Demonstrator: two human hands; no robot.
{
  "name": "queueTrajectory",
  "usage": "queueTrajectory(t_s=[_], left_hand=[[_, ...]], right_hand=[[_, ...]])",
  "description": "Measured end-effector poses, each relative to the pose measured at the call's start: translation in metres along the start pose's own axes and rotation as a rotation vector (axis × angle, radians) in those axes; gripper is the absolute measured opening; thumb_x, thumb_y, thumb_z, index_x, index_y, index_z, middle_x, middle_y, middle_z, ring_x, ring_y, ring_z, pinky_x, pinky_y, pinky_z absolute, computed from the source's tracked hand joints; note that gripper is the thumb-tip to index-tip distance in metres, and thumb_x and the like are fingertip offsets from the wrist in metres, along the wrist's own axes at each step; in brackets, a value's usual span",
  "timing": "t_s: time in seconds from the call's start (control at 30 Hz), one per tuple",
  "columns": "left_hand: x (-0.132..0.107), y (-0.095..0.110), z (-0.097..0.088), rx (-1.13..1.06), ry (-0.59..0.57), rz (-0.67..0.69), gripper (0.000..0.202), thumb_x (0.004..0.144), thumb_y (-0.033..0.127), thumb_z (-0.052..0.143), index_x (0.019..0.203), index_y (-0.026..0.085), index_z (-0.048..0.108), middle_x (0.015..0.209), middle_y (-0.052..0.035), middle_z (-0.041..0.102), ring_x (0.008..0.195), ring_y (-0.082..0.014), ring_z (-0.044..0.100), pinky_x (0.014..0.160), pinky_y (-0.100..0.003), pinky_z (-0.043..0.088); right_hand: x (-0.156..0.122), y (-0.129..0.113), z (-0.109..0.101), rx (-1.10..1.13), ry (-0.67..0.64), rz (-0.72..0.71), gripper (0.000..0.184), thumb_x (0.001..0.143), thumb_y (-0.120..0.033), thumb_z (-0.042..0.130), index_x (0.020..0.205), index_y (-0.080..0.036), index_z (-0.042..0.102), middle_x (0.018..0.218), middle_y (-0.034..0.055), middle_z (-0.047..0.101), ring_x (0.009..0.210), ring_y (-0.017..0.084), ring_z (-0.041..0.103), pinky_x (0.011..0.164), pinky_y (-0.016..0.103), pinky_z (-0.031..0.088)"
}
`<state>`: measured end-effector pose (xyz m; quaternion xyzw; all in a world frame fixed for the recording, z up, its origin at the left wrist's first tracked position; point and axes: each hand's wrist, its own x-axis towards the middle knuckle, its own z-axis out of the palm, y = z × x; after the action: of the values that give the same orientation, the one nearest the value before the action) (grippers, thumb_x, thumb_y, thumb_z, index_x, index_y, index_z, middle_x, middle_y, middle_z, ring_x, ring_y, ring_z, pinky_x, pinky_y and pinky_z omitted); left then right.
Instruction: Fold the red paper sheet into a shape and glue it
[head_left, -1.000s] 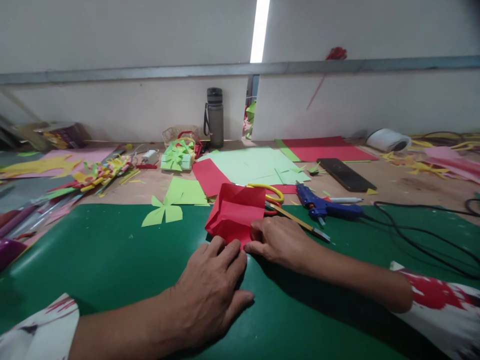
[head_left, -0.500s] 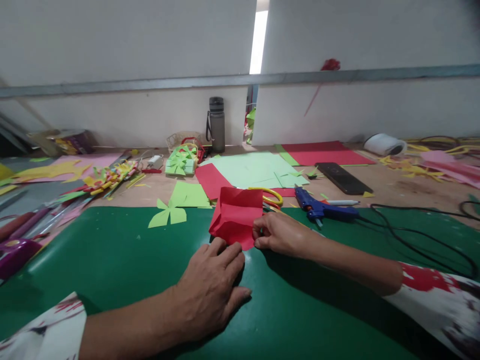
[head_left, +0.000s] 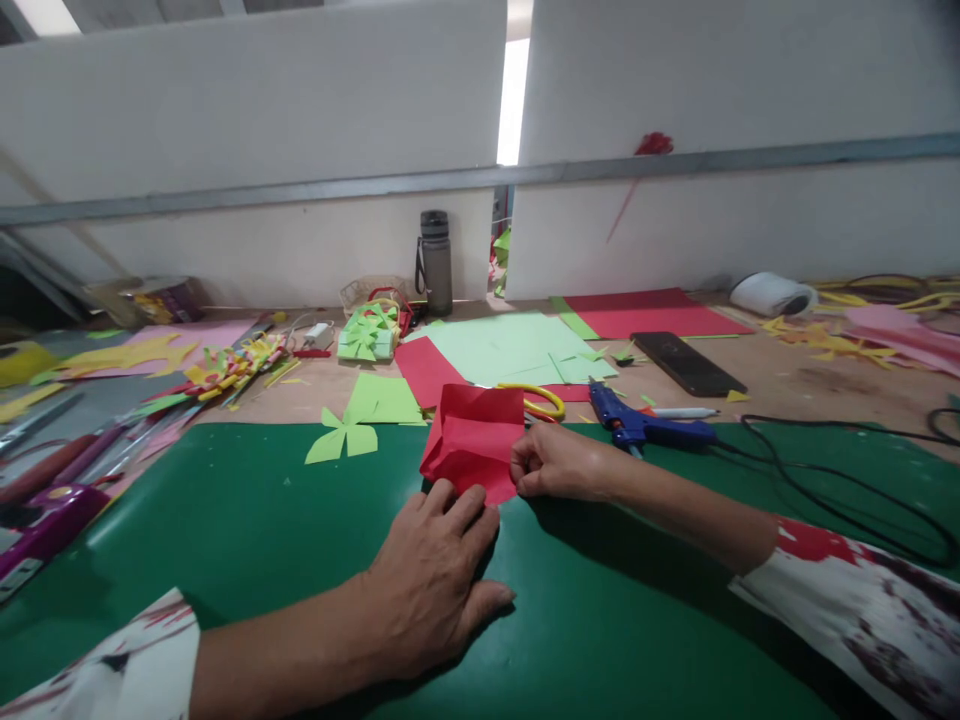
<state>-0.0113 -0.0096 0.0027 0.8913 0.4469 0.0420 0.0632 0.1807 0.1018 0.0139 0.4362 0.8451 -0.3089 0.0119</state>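
A folded red paper (head_left: 472,438) lies on the green cutting mat (head_left: 225,520) in front of me. My left hand (head_left: 435,575) rests flat on the mat, fingers stretched out, with the fingertips pressing the paper's near corner. My right hand (head_left: 555,462) pinches the paper's right edge between thumb and curled fingers. Yellow-handled scissors (head_left: 541,400) lie just behind the paper, partly hidden by it.
A blue glue gun (head_left: 645,426) with a black cord (head_left: 840,450) lies to the right. Light green sheets (head_left: 510,345), a green cut-out (head_left: 341,437), a black phone (head_left: 686,362), a grey bottle (head_left: 436,262) and paper scraps (head_left: 225,365) fill the wooden table behind the mat.
My right hand has lifted from lying flat over the paper's right corner into a pinch on its edge. The left hand stays pressed on the near corner. The camera has tilted slightly.
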Motion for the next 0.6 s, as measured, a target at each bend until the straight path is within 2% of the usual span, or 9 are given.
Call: queueTrajectory(t_s=[0.1, 0.2, 0.27, 0.37, 0.6], left_hand=[[0.0, -0.001, 0.0, -0.011, -0.006, -0.008, 0.053, 0.091, 0.053, 0.04, 0.129, 0.017, 0.045, 0.129, -0.0111, 0.048, 0.107, -0.032, 0.041, 0.091, -0.052, 0.04], [0.002, -0.001, 0.0, -0.028, -0.036, -0.018, 0.054, 0.09, 0.052, 0.041, 0.13, 0.016, 0.045, 0.132, -0.0127, 0.046, 0.108, -0.0329, 0.04, 0.091, -0.053, 0.04], [0.004, -0.001, -0.001, -0.046, -0.067, -0.019, 0.056, 0.09, 0.051, 0.042, 0.132, 0.016, 0.044, 0.131, -0.0133, 0.047, 0.106, -0.0325, 0.041, 0.09, -0.052, 0.041], [0.006, -0.003, 0.0, -0.07, -0.089, -0.006, 0.056, 0.089, 0.05, 0.044, 0.133, 0.016, 0.043, 0.129, -0.0131, 0.048, 0.103, -0.0317, 0.043, 0.089, -0.052, 0.041], [0.007, -0.008, 0.007, -0.078, -0.078, 0.007, 0.054, 0.088, 0.049, 0.045, 0.131, 0.017, 0.045, 0.134, -0.0136, 0.044, 0.105, -0.0337, 0.041, 0.087, -0.054, 0.042]], right_hand=[[-0.002, -0.003, -0.003, -0.055, -0.003, 0.002, 0.012, 0.071, -0.016, 0.054, 0.071, -0.015, 0.066, 0.056, -0.0034, 0.058, 0.052, 0.009, 0.051, 0.045, 0.017, 0.032], [-0.004, -0.015, -0.004, -0.169, 0.059, 0.027, 0.026, 0.078, -0.035, 0.057, 0.066, -0.014, 0.066, 0.056, 0.001, 0.06, 0.053, 0.012, 0.051, 0.045, 0.022, 0.027], [-0.005, -0.024, -0.003, -0.259, 0.106, 0.056, 0.036, 0.076, -0.044, 0.06, 0.061, -0.013, 0.066, 0.057, 0.006, 0.061, 0.055, 0.016, 0.052, 0.047, 0.025, 0.024], [-0.004, -0.032, -0.003, -0.338, 0.116, 0.082, 0.034, 0.076, -0.042, 0.06, 0.061, -0.012, 0.068, 0.061, 0.0104, 0.064, 0.058, 0.018, 0.054, 0.05, 0.027, 0.023], [0.005, -0.017, -0.004, -0.314, 0.094, 0.074, 0.024, 0.075, -0.034, 0.059, 0.06, -0.016, 0.066, 0.053, 0.0035, 0.058, 0.051, 0.013, 0.046, 0.047, 0.026, 0.02]])
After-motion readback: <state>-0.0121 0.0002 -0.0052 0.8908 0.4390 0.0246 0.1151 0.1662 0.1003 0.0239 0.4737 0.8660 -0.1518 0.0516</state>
